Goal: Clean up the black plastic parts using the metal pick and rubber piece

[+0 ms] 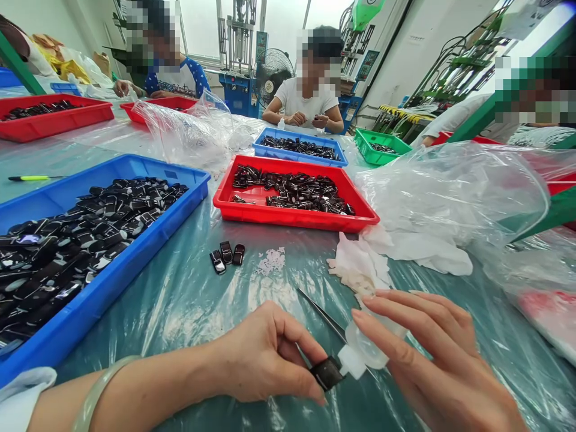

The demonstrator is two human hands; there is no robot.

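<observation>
My left hand (274, 360) pinches a small black plastic part (329, 373) between thumb and fingertips. Close against that part is the white nozzle cap of a translucent squeeze bottle (371, 353); whether they touch, I cannot tell. My right hand (436, 354) has its fingers stretched out over the bottle, thumb hidden, and contact with the bottle is unclear. A pointed metal tool like tweezers (323, 313) lies behind the bottle, its other end covered. Three glossy black car-shaped parts (227, 252) rest on the plastic-covered table, beside a patch of small white pieces (271, 261).
A blue tray (121, 282) piled with black parts stands at left; a red tray (288, 216) is ahead. Beyond are another blue tray (270, 151) and a green one (382, 157). Crumpled tissue (360, 264) and clear plastic bags (450, 192) lie right. Co-workers sit opposite.
</observation>
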